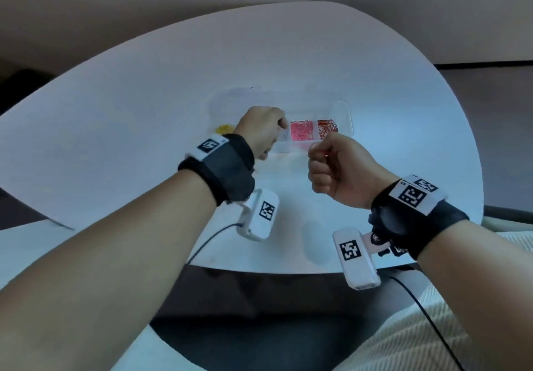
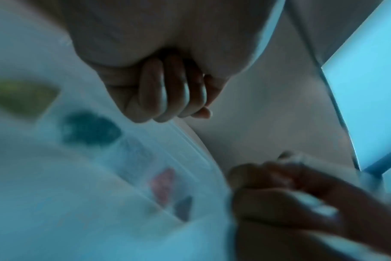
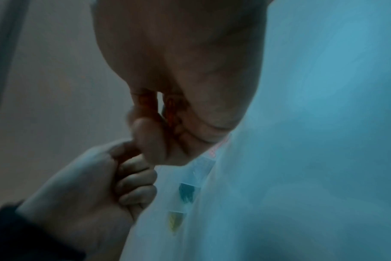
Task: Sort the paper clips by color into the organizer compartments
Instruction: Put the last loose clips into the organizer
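Note:
A clear organizer [image 1: 344,116] lies on the white table. Its compartments hold yellow clips [image 1: 222,129], pink clips [image 1: 301,131] and orange-red clips [image 1: 327,129]. In the blurred left wrist view a teal heap [image 2: 89,128] also shows. My left hand [image 1: 259,131] hovers over the organizer's middle with its fingers [image 2: 172,98] curled into the palm; nothing shows in it. My right hand [image 1: 328,165] is a fist just in front of the organizer, near the pink compartment. In the right wrist view it grips orange-red paper clips [image 3: 170,106] between curled fingers and palm.
The white table [image 1: 129,116] is rounded, with its near edge close below my wrists. Cables run from the wrist cameras off that edge. Striped fabric [image 1: 403,336] lies at the lower right.

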A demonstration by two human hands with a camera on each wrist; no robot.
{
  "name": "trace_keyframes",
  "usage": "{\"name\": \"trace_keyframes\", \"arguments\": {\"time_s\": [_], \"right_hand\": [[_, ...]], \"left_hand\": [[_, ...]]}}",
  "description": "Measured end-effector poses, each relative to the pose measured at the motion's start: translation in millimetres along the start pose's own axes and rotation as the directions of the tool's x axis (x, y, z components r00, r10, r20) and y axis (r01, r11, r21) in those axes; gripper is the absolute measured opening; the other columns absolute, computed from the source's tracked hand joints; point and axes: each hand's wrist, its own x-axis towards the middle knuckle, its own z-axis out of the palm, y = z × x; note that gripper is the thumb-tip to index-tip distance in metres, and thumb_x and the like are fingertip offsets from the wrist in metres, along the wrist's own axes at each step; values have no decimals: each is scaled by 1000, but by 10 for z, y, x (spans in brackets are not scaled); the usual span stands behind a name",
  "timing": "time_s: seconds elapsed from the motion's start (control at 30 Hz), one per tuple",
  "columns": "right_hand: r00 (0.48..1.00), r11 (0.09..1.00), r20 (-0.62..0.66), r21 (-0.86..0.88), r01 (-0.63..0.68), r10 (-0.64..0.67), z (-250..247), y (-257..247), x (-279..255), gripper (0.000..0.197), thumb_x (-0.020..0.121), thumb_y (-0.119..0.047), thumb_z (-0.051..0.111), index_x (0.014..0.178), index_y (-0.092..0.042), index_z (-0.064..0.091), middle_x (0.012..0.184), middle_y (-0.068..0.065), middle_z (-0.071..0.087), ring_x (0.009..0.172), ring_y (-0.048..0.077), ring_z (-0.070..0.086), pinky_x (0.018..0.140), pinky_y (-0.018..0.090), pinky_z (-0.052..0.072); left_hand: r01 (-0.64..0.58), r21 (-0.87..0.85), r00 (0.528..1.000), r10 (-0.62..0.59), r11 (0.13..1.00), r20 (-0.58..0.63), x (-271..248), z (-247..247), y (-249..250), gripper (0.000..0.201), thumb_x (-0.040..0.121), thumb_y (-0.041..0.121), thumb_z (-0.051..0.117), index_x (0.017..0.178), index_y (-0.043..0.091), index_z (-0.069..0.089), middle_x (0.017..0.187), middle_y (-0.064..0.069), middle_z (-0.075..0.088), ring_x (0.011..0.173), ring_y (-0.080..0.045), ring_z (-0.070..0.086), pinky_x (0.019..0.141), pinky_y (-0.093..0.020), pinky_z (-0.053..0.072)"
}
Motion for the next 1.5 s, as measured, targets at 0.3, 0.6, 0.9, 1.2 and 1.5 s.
{"name": "trace_keyframes", "arguments": {"time_s": [0.3, 0.6, 0.9, 1.2, 1.5], "right_hand": [[992, 935, -52, 329, 129, -119, 22, -189, -85, 34, 95, -26, 39, 84, -2, 62, 76, 12, 62, 71, 26, 64, 67, 29, 58], [829, 991, -558, 84, 104, -40, -100, -406, -46, 21, 89, -32, 55, 93, -11, 55, 81, 2, 42, 63, 15, 38, 61, 26, 36], [870, 970, -444, 9, 244, -215, -87, -576, 83, 32, 96, -44, 50, 101, -12, 55, 99, 5, 52, 80, 22, 48, 74, 28, 45], [916, 953, -348, 148, 266, -202, -268, -533, 135, 56, 95, -60, 40, 127, -14, 50, 133, 16, 48, 140, 33, 28, 101, 31, 44], [782, 905, -478, -76, 418, -401, -346, -668, 84, 26, 98, -36, 49, 109, -15, 60, 111, 5, 63, 105, 19, 62, 90, 34, 53]], "left_hand": [[297, -548, 949, -176, 782, 263, -297, 207, -36, 37, 93, 31, 40, 62, 14, 47, 48, 1, 36, 34, -10, 21, 42, -17, 16], [-22, 458, 1000, 28, 889, -6, -275, 254, 201, 39, 97, 16, 34, 106, -3, 67, 103, -15, 65, 83, -24, 52, 76, -32, 44], [-208, 321, 977, 213, 924, 18, -83, 405, 436, 23, 91, 0, 50, 98, 15, 66, 90, -4, 71, 80, -19, 68, 82, -36, 57], [-248, 376, 960, 277, 893, -25, 132, 610, 537, 4, 83, 17, 73, 87, 16, 72, 72, 0, 73, 49, -19, 68, 61, -32, 61], [-269, 473, 931, 351, 839, -94, 176, 284, 259, 12, 87, 30, 63, 97, 28, 68, 94, 8, 67, 83, -13, 63, 78, -22, 49]]}}
